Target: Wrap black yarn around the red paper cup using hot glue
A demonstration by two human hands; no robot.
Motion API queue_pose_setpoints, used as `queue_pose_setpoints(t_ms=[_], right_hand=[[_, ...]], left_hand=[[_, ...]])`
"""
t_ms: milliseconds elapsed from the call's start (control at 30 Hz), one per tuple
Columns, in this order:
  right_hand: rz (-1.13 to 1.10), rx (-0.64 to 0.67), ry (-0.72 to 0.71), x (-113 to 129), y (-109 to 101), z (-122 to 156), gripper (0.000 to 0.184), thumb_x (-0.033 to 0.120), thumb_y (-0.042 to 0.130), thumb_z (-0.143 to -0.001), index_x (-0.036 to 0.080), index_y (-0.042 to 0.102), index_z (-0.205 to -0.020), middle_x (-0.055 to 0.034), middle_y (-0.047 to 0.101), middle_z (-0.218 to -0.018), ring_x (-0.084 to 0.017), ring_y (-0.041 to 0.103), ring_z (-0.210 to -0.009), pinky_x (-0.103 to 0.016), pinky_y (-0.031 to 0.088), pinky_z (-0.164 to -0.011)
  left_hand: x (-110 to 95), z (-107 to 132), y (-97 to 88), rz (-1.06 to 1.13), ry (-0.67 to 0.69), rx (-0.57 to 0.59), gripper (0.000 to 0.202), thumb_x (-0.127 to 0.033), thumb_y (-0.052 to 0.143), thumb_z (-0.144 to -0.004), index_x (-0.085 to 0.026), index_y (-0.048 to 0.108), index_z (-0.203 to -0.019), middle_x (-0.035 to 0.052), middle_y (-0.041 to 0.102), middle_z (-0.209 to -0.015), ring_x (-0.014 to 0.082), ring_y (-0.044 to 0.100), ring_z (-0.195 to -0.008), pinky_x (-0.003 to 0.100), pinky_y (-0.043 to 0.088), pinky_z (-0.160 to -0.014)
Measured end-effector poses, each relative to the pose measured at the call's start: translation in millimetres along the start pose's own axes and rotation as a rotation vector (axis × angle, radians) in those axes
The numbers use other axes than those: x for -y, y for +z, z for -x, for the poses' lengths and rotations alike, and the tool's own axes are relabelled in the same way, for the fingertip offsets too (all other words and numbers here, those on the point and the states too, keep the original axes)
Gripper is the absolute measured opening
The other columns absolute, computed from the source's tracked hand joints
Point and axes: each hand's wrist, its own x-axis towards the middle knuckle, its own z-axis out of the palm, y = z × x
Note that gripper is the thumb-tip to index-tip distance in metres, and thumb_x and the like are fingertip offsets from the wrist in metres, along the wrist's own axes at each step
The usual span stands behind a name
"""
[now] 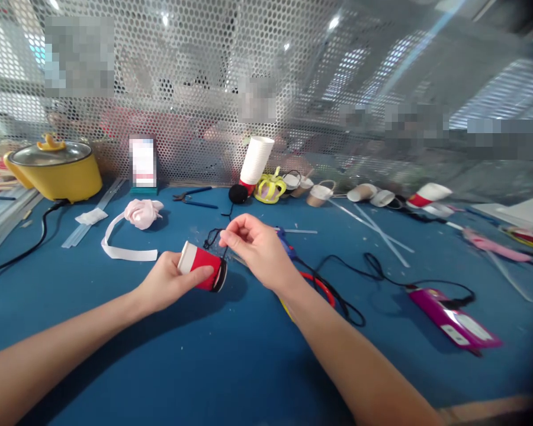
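My left hand (166,283) is wrapped round a small red paper cup (201,273) that lies on its side, its white rim to the left and a black band at its base. My right hand (257,245) hovers just above the cup's base, thumb and forefinger pinched on a thin black string (212,236) that runs from the cup. Both hands are over the blue table (204,367).
A yellow electric pot (55,168) stands at the back left, a pink fabric flower with white ribbon (140,216) in front of it. A stack of white cups (255,161), a yellow crown, small cup baskets and pliers line the mesh wall. A magenta device (453,319) with black cable lies right.
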Motion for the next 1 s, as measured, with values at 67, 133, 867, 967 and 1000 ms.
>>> queue_pose_setpoints(t_ms=[67,133,867,967,1000], right_hand=[[-0.023,-0.043,-0.033,2,-2,0,0.011,0.026,0.060,-0.075,0.019,0.051,-0.073,0.0026,0.060,-0.065,-0.010,0.057,-0.061,-0.024,0.046,-0.062],[-0.028,-0.071,-0.067,3,-4,0,0.010,0.025,0.061,-0.074,0.019,0.053,-0.074,0.0026,0.060,-0.065,-0.010,0.058,-0.061,-0.025,0.047,-0.062],[0.078,-0.124,-0.127,-8,-6,-5,0.007,0.023,0.059,-0.074,0.018,0.054,-0.072,0.0020,0.058,-0.063,-0.010,0.057,-0.059,-0.024,0.047,-0.060],[0.091,-0.117,-0.112,-12,-4,-5,0.006,0.022,0.058,-0.075,0.018,0.054,-0.073,0.0016,0.059,-0.063,-0.011,0.057,-0.059,-0.024,0.047,-0.060],[0.099,-0.114,-0.105,-13,-4,-6,0.005,0.022,0.058,-0.075,0.018,0.054,-0.073,0.0014,0.059,-0.064,-0.011,0.058,-0.060,-0.025,0.047,-0.060]], left_hand=[[-3,-2,0.4,0.101,-0.071,-0.014,0.028,-0.039,0.061,-0.067,-0.013,0.055,-0.058,-0.0034,0.050,-0.049,0.0056,0.038,-0.044,0.019,0.032,-0.043],[-6,-3,0.5,0.159,-0.129,-0.035,0.028,-0.039,0.064,-0.065,-0.013,0.056,-0.059,-0.0025,0.052,-0.050,0.0064,0.040,-0.045,0.020,0.034,-0.044],[-11,5,4.3,0.179,-0.168,-0.024,0.030,-0.040,0.065,-0.064,-0.013,0.055,-0.056,-0.0031,0.052,-0.049,0.0064,0.041,-0.045,0.020,0.034,-0.045],[-13,7,5.2,0.176,-0.150,-0.021,0.031,-0.041,0.066,-0.062,-0.013,0.055,-0.054,-0.0037,0.050,-0.048,0.0063,0.040,-0.044,0.020,0.034,-0.045],[-13,7,5.3,0.173,-0.147,-0.023,0.031,-0.041,0.066,-0.062,-0.013,0.055,-0.054,-0.0038,0.050,-0.048,0.0063,0.040,-0.044,0.020,0.034,-0.045]])
